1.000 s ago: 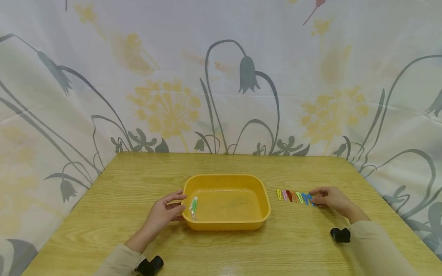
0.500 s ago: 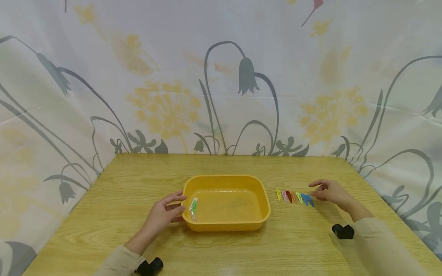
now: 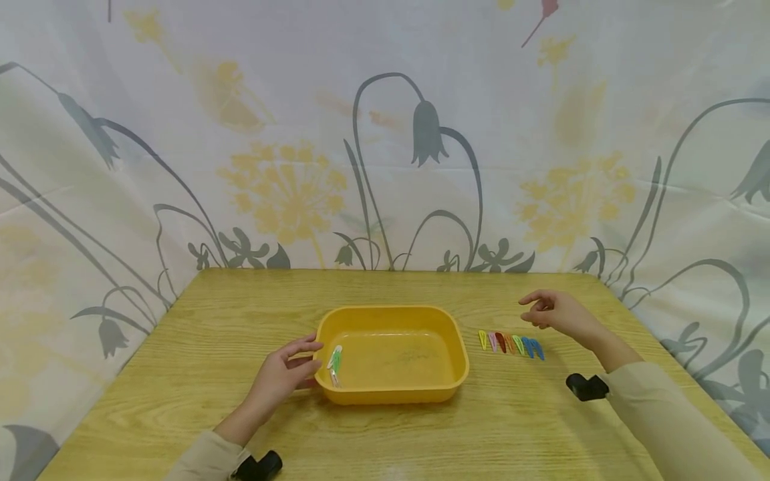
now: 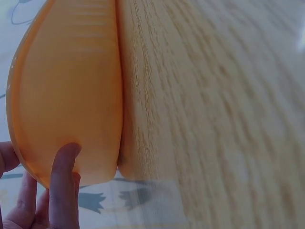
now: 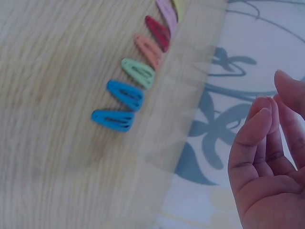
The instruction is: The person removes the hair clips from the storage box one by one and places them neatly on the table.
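My left hand (image 3: 281, 369) holds the left end of a yellow plastic tray (image 3: 394, 395). In the left wrist view, one fingertip (image 4: 71, 150) lies against the tray's outer wall while another finger reaches the rim. Inside the tray, near that hand, are a few white and green hair clips (image 3: 336, 361). My right hand (image 3: 562, 314) hovers above and behind the right end of a row of snap hair clips, its fingers loosely bent with nothing between them. The row includes blue clips (image 5: 113, 120), a light green clip (image 5: 138, 72), an orange clip (image 5: 148, 50) and a red clip (image 5: 158, 32).
The tray and clips lie on a wood-grain table (image 3: 421, 441). Behind the table hangs a pale cloth (image 3: 289, 100) with a flower print. A black wrist device (image 3: 586, 387) sits at the right sleeve, another (image 3: 259, 465) at the left.
My right hand has let go of the rightmost blue hair clip, then risen up and back from the row. The left hand has stayed at the tray.
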The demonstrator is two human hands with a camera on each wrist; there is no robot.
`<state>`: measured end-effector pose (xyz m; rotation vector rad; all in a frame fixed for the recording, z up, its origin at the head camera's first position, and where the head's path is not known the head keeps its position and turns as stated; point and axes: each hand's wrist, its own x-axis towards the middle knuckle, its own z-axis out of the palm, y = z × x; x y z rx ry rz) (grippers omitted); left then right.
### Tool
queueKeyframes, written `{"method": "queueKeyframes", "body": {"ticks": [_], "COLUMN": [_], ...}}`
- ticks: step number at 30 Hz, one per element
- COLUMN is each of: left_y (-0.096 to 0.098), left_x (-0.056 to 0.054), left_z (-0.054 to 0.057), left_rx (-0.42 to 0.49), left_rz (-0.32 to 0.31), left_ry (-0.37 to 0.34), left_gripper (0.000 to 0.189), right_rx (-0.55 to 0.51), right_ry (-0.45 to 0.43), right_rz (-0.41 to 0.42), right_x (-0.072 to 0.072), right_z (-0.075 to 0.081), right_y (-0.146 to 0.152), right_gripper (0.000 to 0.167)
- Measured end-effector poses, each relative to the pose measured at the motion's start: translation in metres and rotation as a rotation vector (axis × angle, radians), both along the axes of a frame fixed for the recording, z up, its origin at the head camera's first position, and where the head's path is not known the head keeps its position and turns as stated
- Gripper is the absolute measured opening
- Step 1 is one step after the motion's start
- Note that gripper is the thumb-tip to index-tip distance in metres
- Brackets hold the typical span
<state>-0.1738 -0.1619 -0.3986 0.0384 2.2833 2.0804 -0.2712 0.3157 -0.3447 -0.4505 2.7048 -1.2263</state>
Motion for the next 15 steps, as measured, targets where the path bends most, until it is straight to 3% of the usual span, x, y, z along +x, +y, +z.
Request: {"method": "queueKeyframes", "body": {"ticks": [15], "left_y": [0.001], "left_x": [0.001], "left_z": [0.003], "left_rx": [-0.005], "left_rz": [0.013], "left_ry": [-0.012], "left_gripper": [0.033], "right_rx": [-0.008], "right_ry": [0.045], "right_rz": [0.066], "right_x": [-0.004], "right_z": [0.02], "right_y": [-0.029], "right_gripper": [0.039]}}
